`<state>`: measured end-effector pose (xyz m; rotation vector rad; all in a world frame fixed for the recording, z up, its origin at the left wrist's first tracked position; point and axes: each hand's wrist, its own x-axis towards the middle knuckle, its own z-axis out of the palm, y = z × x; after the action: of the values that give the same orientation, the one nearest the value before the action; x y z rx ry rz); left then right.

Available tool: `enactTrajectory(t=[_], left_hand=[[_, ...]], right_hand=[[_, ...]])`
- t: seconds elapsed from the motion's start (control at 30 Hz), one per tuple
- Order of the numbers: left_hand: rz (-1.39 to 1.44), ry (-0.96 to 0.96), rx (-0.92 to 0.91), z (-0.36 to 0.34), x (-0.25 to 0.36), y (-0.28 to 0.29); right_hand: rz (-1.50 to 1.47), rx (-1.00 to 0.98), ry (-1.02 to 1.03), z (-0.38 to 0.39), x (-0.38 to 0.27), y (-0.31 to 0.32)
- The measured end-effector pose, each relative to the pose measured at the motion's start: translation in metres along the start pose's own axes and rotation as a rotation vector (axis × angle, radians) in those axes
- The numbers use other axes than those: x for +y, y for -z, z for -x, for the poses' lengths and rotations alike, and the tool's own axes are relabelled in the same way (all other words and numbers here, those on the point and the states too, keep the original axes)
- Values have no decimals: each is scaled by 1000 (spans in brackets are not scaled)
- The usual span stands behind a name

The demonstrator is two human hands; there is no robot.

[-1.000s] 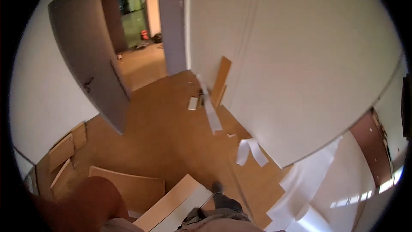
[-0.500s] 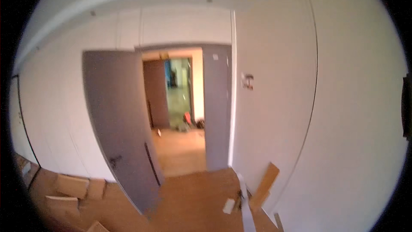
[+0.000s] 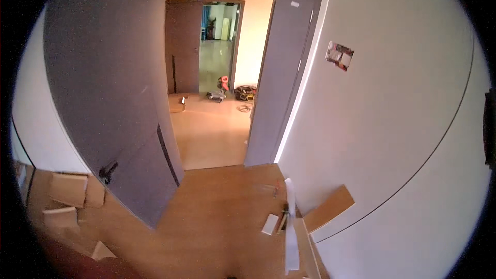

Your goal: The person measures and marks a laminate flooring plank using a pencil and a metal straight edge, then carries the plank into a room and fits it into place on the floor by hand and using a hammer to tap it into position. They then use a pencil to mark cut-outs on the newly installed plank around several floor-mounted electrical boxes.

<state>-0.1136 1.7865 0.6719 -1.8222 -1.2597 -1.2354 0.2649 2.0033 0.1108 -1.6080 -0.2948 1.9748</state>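
Observation:
Neither of my hands is in the picture. A dark red blurred shape (image 3: 98,268) enters at the lower left edge; I cannot make out what it is. Ahead, a grey door (image 3: 108,82) with a black handle (image 3: 108,172) stands swung open on the left. A narrower grey door leaf (image 3: 281,72) is at the right of the doorway. Along the right wall, a long white strip (image 3: 292,237) lies on the brown floor (image 3: 217,227). Beside it are a small white piece (image 3: 269,224) and a brown board (image 3: 330,208) leaning on the wall.
Flattened cardboard pieces (image 3: 68,188) lie at the left, behind the open door. Through the doorway, a red and black tool (image 3: 223,83) and a dark bag (image 3: 245,92) rest on the floor before a second doorway. An uncovered wall box (image 3: 339,56) is in the right wall.
My view has tilted down and come closer to the doorway, so the doors look larger and more floor shows. The dark red shape has come in at the lower left.

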Motion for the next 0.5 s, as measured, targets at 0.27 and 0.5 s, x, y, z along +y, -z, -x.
enactTrajectory(t=[0.27, 0.5], left_hand=[[-91, 529, -118, 95, -252, -98], [-67, 1700, -1328, 563, -395, -222]], right_hand=[[-48, 57, -53, -102, -60, -137], [-3, -39, -60, -219, -141, -329]])
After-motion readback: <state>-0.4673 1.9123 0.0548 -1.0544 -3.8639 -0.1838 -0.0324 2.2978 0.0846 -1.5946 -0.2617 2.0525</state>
